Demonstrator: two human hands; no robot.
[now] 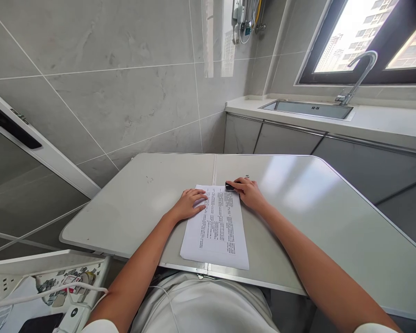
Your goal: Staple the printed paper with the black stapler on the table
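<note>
A white printed sheet of paper (pixel 213 231), perhaps a stack, lies on the folding table (pixel 280 222) in front of me. My left hand (pixel 190 203) rests on its upper left edge, fingers spread and pressing it flat. At the far right corner of the paper, my right hand (pixel 248 192) is closed around a small black stapler (pixel 230 186). The stapler's front end is over the paper's corner; most of its body is hidden under my fingers. Whether its jaws are pressed together I cannot tell.
At lower left stands a white basket (pixel 106 268) holding a cable, a dark phone (pixel 41 322) and small items. Behind the table are a grey tiled wall (pixel 125 92) and a counter with a sink (pixel 308 109) and faucet (pixel 362 74). A white-framed door (pixel 65 169) is at left.
</note>
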